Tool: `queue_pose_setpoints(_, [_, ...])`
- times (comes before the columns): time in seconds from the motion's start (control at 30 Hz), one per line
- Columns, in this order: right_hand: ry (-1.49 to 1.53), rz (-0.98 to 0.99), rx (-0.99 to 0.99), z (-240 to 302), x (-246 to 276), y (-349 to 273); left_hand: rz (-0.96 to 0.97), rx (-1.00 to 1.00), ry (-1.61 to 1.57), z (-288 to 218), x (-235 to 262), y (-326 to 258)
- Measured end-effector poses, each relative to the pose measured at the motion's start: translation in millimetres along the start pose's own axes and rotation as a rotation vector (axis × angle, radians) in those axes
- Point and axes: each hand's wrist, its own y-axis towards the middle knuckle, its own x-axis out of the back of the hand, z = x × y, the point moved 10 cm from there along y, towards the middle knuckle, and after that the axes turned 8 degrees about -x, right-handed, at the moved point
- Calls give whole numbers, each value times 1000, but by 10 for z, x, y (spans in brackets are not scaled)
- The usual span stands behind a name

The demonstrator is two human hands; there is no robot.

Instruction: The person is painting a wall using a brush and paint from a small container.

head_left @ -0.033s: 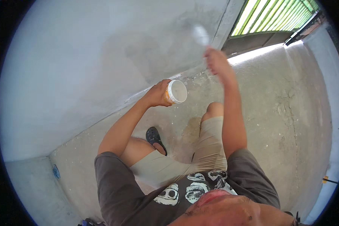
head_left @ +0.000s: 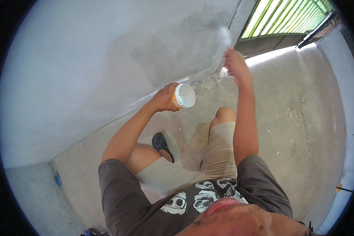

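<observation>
My left hand (head_left: 164,98) is closed around a small white tub (head_left: 183,96), with its open mouth turned toward me. I hold it in front of the grey wall (head_left: 86,67), above the concrete floor (head_left: 303,129). My right hand (head_left: 235,63) is raised higher and further to the right, well apart from the tub. It grips a thin pale tool (head_left: 224,36), blurred, which I think is a brush; its tip is against the wall near the corner. Below, my black clog (head_left: 160,142) stands on the floor.
</observation>
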Motion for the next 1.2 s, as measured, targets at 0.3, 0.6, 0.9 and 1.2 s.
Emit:
queue_pose_setpoints(0.3, [-168,148,-7,33,-855,-382,-43,-77,43,-32,52,-47])
queue_pose_setpoints(0.6, [368,-205,-58,-95,228,27,14,-33,23,-105,-11,-73])
queue_pose_setpoints(0.9, [-225,199,61,266,-484,-363,5,-19,-1,-79,-46,-154])
queue_pose_setpoints(1.2, [-219,378,-63,388,-765,-601,-17,-31,0,102,-69,-239])
